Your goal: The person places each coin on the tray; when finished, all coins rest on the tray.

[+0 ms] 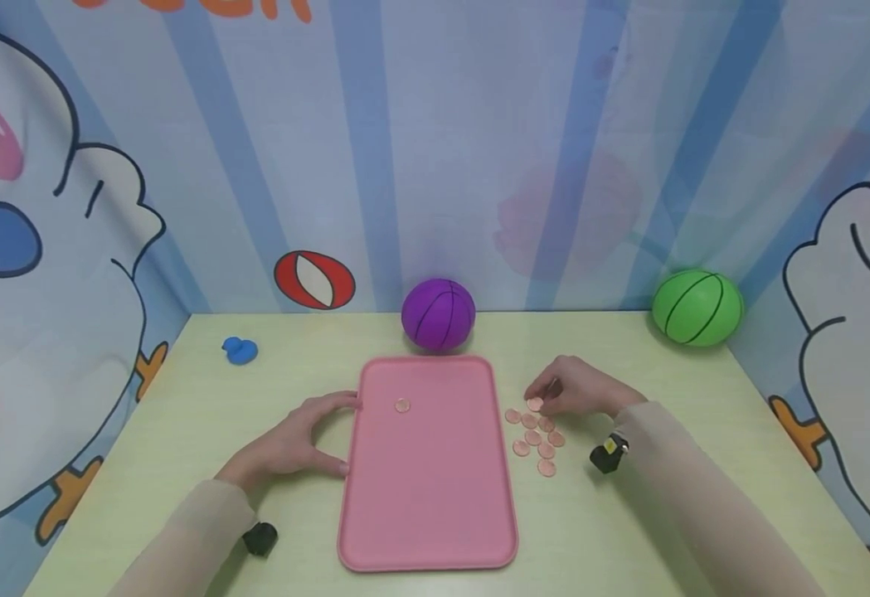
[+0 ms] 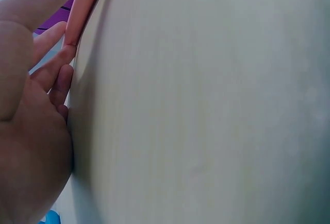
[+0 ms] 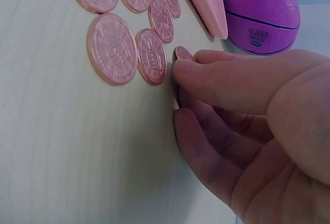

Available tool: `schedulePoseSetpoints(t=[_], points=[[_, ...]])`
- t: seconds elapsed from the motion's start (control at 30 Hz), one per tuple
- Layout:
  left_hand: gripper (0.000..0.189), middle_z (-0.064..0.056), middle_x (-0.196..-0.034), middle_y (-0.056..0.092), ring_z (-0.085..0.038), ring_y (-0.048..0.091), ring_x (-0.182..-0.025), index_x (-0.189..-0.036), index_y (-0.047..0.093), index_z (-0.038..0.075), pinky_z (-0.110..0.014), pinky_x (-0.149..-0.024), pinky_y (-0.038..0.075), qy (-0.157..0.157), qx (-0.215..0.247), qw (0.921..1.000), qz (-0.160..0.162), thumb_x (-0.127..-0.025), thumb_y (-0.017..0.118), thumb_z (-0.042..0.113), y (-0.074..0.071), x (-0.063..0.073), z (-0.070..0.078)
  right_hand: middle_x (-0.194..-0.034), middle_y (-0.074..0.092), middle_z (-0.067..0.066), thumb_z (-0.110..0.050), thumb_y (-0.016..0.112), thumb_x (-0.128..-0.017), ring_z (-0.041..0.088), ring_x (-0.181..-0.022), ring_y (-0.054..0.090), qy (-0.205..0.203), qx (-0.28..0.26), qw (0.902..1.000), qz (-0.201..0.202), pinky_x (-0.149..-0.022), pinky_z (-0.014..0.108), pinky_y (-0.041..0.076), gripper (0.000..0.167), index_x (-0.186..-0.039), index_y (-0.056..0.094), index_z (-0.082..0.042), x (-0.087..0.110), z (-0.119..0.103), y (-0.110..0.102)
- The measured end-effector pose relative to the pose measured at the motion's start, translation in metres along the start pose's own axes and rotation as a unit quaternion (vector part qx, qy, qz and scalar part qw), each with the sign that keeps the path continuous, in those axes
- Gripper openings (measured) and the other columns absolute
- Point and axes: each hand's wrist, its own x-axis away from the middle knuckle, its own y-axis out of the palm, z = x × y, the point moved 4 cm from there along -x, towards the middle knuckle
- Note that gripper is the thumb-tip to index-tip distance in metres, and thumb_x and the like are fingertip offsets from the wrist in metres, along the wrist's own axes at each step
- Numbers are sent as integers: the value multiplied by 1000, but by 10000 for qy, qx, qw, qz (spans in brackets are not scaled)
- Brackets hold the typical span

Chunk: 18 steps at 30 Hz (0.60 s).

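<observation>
A pink tray [image 1: 427,497] lies on the table with a single copper-coloured coin [image 1: 402,405] near its upper left. My left hand [image 1: 296,439] rests against the tray's left edge, thumb and fingers spread apart; the left wrist view shows its fingers [image 2: 49,69] by the tray's rim [image 2: 85,13]. To the right of the tray, my right hand [image 1: 575,388] pinches a coin [image 1: 535,404] with thumb and fingertips. In the right wrist view the thumb partly hides this coin [image 3: 184,54]. Several more embossed coins [image 3: 112,49] lie loosely grouped beside that hand, some touching.
Just behind the tray sits a purple ball [image 1: 438,315]. A green ball [image 1: 697,307] stands at the back right corner, and a blue toy duck [image 1: 240,350] at the back left. Printed cloth walls [image 1: 449,166] border the table [image 1: 293,356] at the back and sides.
</observation>
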Motion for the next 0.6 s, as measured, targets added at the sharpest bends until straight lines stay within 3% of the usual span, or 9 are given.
schedulePoseSetpoints(t=[0.6], points=[[98, 0, -169, 35, -38, 23, -158, -155, 49, 33, -75, -123, 16, 96, -13, 10000, -5, -71, 98, 40, 0, -1, 0, -100, 75, -1, -8, 79, -92, 14, -92, 68, -58, 140, 9998, 125, -87, 36, 60, 15, -107, 78, -8, 0, 0, 5]])
